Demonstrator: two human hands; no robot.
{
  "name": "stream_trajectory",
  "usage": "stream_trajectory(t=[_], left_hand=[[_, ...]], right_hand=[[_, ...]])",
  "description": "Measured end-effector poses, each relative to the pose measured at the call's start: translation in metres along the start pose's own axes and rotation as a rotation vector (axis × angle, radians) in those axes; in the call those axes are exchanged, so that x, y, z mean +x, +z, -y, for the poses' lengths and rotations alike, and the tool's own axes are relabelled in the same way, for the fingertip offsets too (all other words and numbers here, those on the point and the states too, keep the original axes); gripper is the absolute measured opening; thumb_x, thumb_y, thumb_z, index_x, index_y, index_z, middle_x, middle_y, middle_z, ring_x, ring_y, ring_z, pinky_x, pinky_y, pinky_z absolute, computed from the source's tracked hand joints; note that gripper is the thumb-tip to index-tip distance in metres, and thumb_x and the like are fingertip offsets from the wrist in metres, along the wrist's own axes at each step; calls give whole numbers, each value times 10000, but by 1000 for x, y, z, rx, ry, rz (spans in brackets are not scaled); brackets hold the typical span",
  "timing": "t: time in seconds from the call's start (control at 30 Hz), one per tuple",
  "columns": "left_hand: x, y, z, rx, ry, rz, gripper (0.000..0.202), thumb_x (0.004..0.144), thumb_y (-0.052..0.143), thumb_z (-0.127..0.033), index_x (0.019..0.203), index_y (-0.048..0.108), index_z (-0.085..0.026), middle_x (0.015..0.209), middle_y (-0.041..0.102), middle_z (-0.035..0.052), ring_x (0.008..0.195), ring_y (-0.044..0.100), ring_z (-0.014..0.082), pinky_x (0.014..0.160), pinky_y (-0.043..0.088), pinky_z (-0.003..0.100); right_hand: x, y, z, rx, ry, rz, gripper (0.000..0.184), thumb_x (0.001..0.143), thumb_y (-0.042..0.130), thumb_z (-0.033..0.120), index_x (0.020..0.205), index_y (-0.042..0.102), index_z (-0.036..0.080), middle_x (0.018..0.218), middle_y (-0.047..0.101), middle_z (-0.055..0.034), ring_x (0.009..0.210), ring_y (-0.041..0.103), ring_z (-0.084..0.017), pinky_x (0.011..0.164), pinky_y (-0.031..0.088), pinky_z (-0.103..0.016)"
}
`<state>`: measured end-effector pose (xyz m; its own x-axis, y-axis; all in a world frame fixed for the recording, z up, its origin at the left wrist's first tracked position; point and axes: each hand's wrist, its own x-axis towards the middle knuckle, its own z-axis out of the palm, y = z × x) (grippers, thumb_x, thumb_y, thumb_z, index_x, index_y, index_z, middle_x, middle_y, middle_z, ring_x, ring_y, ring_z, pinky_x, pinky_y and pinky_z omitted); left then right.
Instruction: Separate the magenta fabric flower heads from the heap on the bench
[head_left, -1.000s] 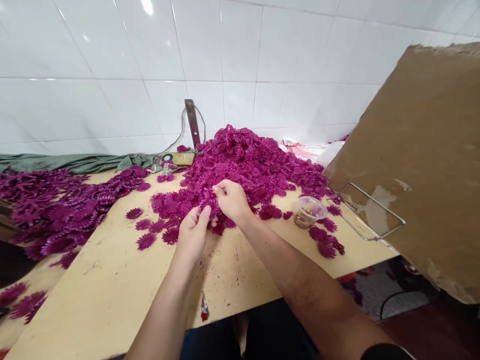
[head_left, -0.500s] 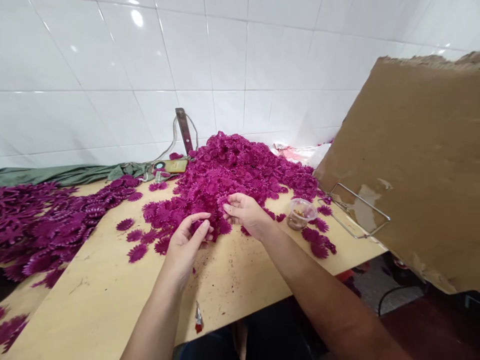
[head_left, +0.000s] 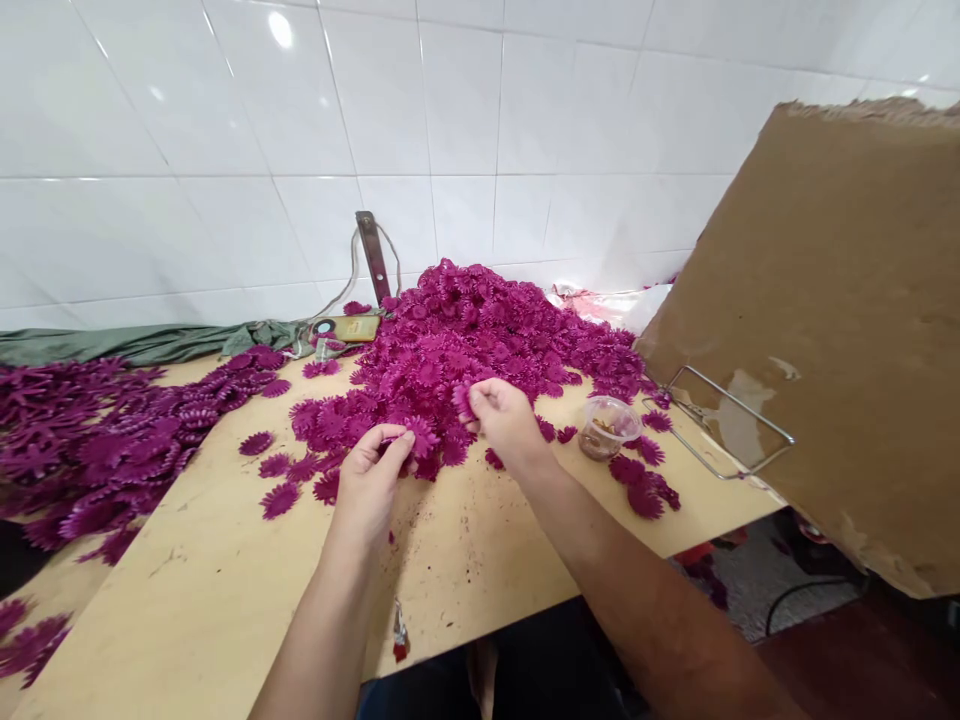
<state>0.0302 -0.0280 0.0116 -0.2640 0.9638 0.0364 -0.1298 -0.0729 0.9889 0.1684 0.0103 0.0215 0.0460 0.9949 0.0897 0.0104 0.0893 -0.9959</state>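
Just in front of the far pile of purple flower pieces (head_left: 487, 325), the left hand (head_left: 370, 470) is pinching one bright flower piece (head_left: 422, 437) between thumb and fingers, while the right hand (head_left: 508, 422), a little apart, is clamping a second piece (head_left: 462, 401) in its fingertips. To the right, a clear tub (head_left: 616, 438) is standing on the pale table (head_left: 240, 600).

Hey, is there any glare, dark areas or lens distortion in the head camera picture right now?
Head view: a bright glare spot on the white tiled wall, upper left; deep darkness below the wooden tabletop at its near edge; tile lines slant outward at the left, suggesting wide-angle distortion.
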Motion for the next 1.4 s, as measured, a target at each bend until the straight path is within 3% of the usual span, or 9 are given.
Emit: stream_trajectory(t=[0.1,0.23,0.37,0.53,0.7,0.8,0.93,1.17,1.4], left_hand=[[6,-7,-3,25,-11,-36,343,489,736,-415,660,575,-165,523,524,-54,481,466,81,514,397,217],[14,-11,-9,122,-32,-98,501,511,710,-473,880,582,-160,694,585,-14,592,543,116,569,438,255],[15,-11,-9,55,-44,-23,535,498,708,-438,936,585,-157,682,598,-8,640,571,141,617,460,286],[11,-9,-4,56,-46,44,327,493,718,-430,618,589,-156,465,530,-33,456,478,103,483,397,234],[6,-9,-1,136,1,-2,392,597,658,-496,439,490,-179,382,464,-30,369,366,77,393,302,216],[2,-9,-1,117,-15,91,441,629,596,-578,458,496,-184,397,478,-12,404,425,107,420,338,232],[-3,-4,-5,85,15,206,338,577,681,-484,602,572,-166,520,570,-5,518,510,120,539,420,239],[-6,-7,-5,116,-19,52,322,552,666,-465,584,553,-165,444,546,-21,404,427,81,423,348,210],[2,-12,3,79,-60,-24,457,550,628,-614,508,497,-178,399,496,-28,385,426,84,413,353,213]], right_hand=[[23,-14,-2,-21,50,-170,81,760,446,148,787,520,171,726,582,-18,661,566,-115,678,508,-307],[30,-23,-1,-383,-259,-327,351,681,550,117,1025,563,185,1147,536,-109,1122,465,-228,988,346,-460],[2,-6,7,-513,-377,-20,226,778,515,216,977,617,182,1061,604,-96,1054,514,-217,954,373,-441],[-26,23,13,-514,-437,157,179,772,555,257,904,627,160,944,635,-80,927,548,-182,863,424,-361],[-24,32,6,-422,-338,292,218,717,612,233,929,617,180,906,636,-52,826,580,-161,773,463,-324],[-22,33,1,-355,-272,320,127,741,544,158,828,628,196,740,641,-3,645,586,-120,659,476,-272],[-10,35,-1,-286,-172,159,91,763,515,198,728,599,187,564,591,24,509,552,-112,568,457,-252],[45,13,8,-106,-26,-175,100,809,438,138,757,518,169,660,605,-3,534,553,-88,593,450,-240],[29,7,13,-89,80,118,186,775,501,178,590,495,159,553,516,25,516,503,-76,550,425,-211]])
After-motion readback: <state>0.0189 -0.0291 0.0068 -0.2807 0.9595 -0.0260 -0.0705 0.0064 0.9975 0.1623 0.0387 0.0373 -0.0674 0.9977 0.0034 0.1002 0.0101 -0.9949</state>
